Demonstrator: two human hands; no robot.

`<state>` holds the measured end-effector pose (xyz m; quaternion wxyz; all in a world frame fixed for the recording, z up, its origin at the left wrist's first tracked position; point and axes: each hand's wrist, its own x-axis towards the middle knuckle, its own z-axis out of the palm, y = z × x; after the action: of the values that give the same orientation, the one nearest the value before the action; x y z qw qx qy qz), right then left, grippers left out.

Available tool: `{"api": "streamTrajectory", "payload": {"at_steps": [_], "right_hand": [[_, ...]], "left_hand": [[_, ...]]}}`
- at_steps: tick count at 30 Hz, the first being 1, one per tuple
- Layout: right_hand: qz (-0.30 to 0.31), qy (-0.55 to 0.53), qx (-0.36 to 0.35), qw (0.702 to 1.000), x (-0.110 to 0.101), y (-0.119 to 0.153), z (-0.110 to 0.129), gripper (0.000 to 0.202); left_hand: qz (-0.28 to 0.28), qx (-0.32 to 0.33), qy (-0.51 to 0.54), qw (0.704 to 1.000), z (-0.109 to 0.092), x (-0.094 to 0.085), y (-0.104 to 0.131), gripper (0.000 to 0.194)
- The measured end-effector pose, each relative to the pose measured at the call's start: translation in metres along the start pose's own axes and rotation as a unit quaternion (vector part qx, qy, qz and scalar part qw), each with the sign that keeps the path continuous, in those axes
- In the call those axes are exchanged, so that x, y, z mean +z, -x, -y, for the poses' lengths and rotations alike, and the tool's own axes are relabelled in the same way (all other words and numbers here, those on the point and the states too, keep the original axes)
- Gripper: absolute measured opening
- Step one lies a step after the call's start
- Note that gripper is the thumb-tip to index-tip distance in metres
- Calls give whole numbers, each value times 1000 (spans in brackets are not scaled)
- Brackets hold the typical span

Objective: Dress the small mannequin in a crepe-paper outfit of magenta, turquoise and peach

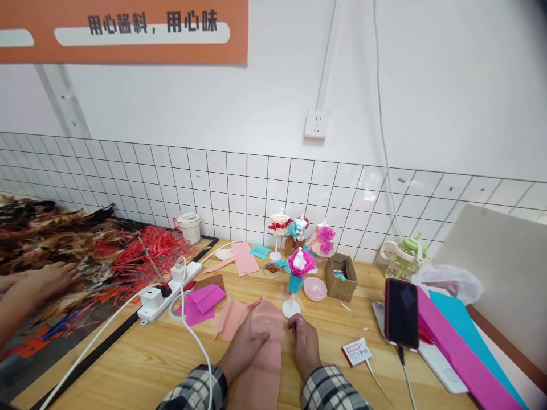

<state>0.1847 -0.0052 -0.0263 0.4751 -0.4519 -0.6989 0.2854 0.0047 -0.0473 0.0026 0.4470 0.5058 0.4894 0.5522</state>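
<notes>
A long strip of peach crepe paper [265, 353] runs along the table in front of me. My left hand [245, 347] is closed on its left edge, with the thumb lying on top. Just beyond the strip's right edge, my right hand [304, 341] has its fingers curled into a pinch; anything between them is too small to make out. Behind it stands a small white dress form [299, 261] on a round base, dressed in magenta and turquoise paper. Three more decorated dress forms [280, 223] stand by the wall.
Magenta paper pieces [200, 302], a power strip [171, 289] and its cable lie left. A pink bowl [315, 289] and cardboard box [342, 279] stand behind. At right are a phone [401, 313], a tag [357, 352] and a jug [405, 259]. Another person's hands [47, 285] touch feathers far left.
</notes>
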Motion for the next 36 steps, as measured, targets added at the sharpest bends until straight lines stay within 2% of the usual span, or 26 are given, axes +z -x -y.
{"api": "streamTrajectory", "payload": {"at_steps": [1,3,6,7,9,11,13,16,18,22,26,29,32,36], "right_hand": [[-19,20,-9,1000,-4,1,1,52],[-36,71,-20,997,-12,1,4,44],[-17,169,-3,985,-19,-3,9,27],[-2,195,3,981,-20,-5,11,22],[34,238,7,971,-17,-10,14,16],[57,280,16,958,-13,-15,15,18],[73,317,29,945,-9,-19,14,25],[96,341,44,934,-4,-23,10,41],[107,347,55,930,0,-25,8,54],[109,353,67,927,10,-29,10,59],[84,357,105,925,19,-38,13,48],[62,333,117,934,18,-43,13,38],[11,256,99,961,10,-42,8,34],[-82,105,50,990,-1,-35,-5,43]], "left_hand": [[-3,-13,34,999,0,-3,-1,71],[31,-54,112,992,-2,-9,-4,58],[91,-120,206,967,-8,-13,-17,45],[89,-133,230,960,-10,-13,-23,43],[47,-131,277,951,-10,-11,-38,39],[30,-109,326,939,-7,-9,-51,40],[26,-123,345,930,-1,-10,-59,41],[58,-174,336,924,6,-17,-63,40],[75,-171,325,927,5,-22,-63,44],[62,-165,314,933,-1,-22,-66,47],[30,-178,299,937,-2,-17,-66,44],[64,-158,280,945,-3,-16,-62,44],[95,-135,246,955,-7,-14,-57,47],[94,-137,242,956,-5,-10,-54,60]]}}
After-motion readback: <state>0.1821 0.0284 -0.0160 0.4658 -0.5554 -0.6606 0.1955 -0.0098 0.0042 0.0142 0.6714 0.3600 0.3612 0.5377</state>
